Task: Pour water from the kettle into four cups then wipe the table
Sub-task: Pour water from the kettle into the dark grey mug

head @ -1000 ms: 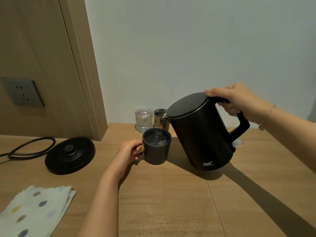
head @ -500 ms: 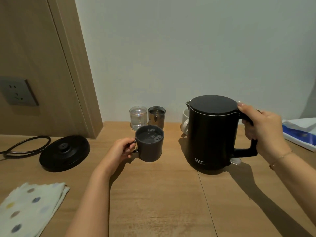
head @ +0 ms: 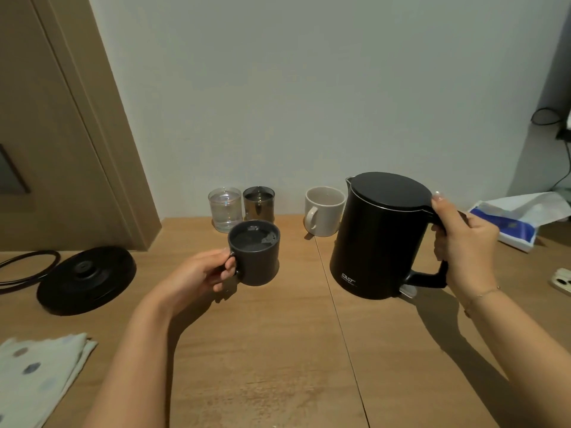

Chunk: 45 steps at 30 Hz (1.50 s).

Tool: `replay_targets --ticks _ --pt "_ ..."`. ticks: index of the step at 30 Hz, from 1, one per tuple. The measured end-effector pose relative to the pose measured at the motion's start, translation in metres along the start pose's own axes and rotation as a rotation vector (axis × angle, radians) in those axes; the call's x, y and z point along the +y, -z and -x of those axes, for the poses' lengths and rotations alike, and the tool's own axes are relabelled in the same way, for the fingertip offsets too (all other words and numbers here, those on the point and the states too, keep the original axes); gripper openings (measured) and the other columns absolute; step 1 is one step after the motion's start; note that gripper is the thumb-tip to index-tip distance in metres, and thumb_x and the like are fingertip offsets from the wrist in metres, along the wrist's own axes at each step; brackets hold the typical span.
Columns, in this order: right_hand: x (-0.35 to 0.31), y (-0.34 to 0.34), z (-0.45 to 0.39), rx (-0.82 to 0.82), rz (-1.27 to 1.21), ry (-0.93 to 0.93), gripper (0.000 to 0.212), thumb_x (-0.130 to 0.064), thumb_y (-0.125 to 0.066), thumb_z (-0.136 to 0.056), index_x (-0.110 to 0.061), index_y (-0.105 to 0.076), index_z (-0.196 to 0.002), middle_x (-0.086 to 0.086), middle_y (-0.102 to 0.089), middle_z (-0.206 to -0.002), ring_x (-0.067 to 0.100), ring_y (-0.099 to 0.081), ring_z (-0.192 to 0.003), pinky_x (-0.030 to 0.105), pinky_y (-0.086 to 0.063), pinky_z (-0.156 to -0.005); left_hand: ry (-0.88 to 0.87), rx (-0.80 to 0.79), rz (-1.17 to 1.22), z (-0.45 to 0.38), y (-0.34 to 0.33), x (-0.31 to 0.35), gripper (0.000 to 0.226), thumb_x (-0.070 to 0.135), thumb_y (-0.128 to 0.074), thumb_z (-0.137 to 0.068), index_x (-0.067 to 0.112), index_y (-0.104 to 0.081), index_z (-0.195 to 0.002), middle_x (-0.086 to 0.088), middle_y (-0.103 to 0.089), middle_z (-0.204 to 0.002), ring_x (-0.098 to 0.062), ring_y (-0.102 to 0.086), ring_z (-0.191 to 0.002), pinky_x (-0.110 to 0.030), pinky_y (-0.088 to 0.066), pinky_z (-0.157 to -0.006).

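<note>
1. Cloth (head: 37,375), pale with dots, lies folded at the table's (head: 262,350) left edge.
2. Left hand (head: 197,274) fingers curl round the dark mug's (head: 255,253) handle; water fills it.
3. Right hand (head: 463,242) grips the upright black kettle's (head: 377,236) handle, lid closed.

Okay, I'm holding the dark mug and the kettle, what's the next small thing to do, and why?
Probably set the dark mug down by the clear glass and metal cup. It already holds water, as those two seem to. The white mug looks empty, so the kettle, upright in your right hand, likely goes there next.
</note>
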State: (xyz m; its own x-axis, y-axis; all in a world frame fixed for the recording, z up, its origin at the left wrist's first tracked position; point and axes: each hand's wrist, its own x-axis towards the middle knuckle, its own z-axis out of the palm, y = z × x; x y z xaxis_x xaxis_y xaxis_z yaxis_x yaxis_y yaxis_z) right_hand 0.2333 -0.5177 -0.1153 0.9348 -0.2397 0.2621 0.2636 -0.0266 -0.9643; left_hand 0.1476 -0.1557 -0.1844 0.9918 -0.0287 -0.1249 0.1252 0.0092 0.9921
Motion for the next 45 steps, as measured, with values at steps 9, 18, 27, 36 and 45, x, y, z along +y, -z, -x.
replay_targets --ticks 9,18,27,36,45 --pt "-0.002 0.031 -0.032 -0.585 0.046 -0.177 0.055 -0.044 -0.042 -0.100 -0.006 -0.055 -0.063 0.007 -0.037 -0.048 0.020 -0.038 -0.045 0.035 -0.040 -0.059 0.035 -0.017 -0.007 0.002 -0.012 0.003 0.033 0.019 -0.033 -0.103 0.005 -0.053 -0.081 -0.003 -0.047 -0.063 -0.011 -0.036 -0.054 -0.022 -0.037 -0.051" --pt "0.011 0.025 -0.036 -0.578 -0.054 -0.147 0.062 -0.040 -0.036 -0.101 -0.014 -0.042 -0.044 0.001 -0.034 -0.037 0.017 -0.031 -0.031 0.027 -0.029 -0.045 -0.047 0.157 -0.002 -0.005 -0.031 -0.009 0.036 0.013 -0.032 -0.103 0.010 -0.053 -0.074 0.000 -0.051 -0.060 -0.009 -0.041 -0.051 -0.022 -0.038 -0.052" --pt "0.016 0.022 -0.034 -0.468 -0.066 -0.097 0.062 -0.038 -0.040 -0.100 -0.014 -0.042 -0.043 0.004 -0.033 -0.036 0.017 -0.031 -0.029 0.022 -0.030 -0.037 -0.131 0.278 -0.059 -0.039 -0.066 -0.010 0.036 0.020 -0.029 -0.106 0.012 -0.048 -0.076 0.003 -0.049 -0.059 -0.006 -0.041 -0.049 -0.023 -0.035 -0.055" --pt "0.014 0.023 -0.031 -0.422 -0.038 -0.076 0.060 -0.039 -0.042 -0.099 -0.010 -0.040 -0.046 0.006 -0.032 -0.037 0.020 -0.031 -0.031 0.026 -0.031 -0.039 -0.115 0.351 -0.045 -0.076 -0.088 0.003 0.036 0.023 -0.030 -0.106 0.012 -0.047 -0.076 -0.002 -0.047 -0.062 -0.012 -0.041 -0.052 -0.019 -0.044 -0.047" --pt "0.018 0.023 -0.032 -0.399 -0.028 -0.067 0.062 -0.040 -0.042 -0.100 -0.010 -0.040 -0.045 0.006 -0.034 -0.037 0.020 -0.033 -0.032 0.025 -0.033 -0.040 -0.075 0.390 -0.121 -0.115 -0.086 0.003 0.035 0.025 -0.030 -0.106 0.014 -0.052 -0.081 -0.001 -0.054 -0.068 -0.013 -0.043 -0.057 -0.023 -0.039 -0.060"
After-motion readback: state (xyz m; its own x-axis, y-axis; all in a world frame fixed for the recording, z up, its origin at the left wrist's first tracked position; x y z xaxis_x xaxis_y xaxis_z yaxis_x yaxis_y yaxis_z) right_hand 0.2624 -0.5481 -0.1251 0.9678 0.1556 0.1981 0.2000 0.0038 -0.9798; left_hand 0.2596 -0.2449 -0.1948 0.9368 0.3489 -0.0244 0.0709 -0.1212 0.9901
